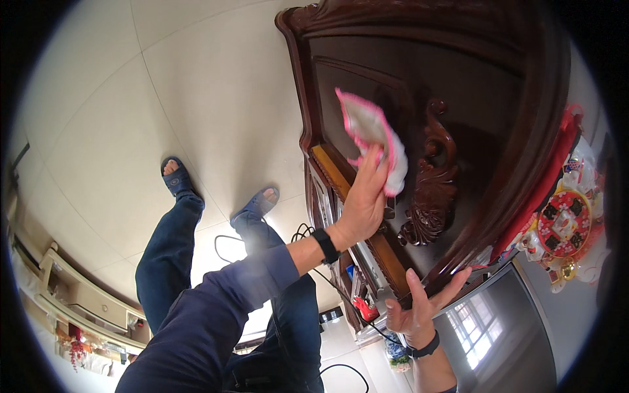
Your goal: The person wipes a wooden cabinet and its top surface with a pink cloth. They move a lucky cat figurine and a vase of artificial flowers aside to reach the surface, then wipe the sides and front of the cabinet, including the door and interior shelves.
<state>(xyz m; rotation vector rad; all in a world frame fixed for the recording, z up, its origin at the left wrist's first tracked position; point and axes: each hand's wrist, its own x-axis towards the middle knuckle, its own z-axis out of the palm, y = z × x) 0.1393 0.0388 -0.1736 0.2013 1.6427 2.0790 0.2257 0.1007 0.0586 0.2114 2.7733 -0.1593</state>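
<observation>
My left hand [366, 199] holds a white cloth with a pink edge [376, 125] against the dark panel of a carved wooden cabinet [486, 113]. The cloth is bunched under the fingers, and its far end is raised and slightly blurred. Beside it, a carved scroll ornament [435, 196] stands out from the panel. Lower right, my right hand [425, 307] has its fingers spread at the cabinet's near edge, with no object seen in it. Dark bands circle both wrists.
Open drawers or compartments [356, 290] with small items adjoin the cabinet. A black cable [339, 290] hangs beside them. A dark glossy screen [496, 324] and a red and gold cat ornament [565, 223] are at right. My slippered feet [174, 179] stand on floor tiles.
</observation>
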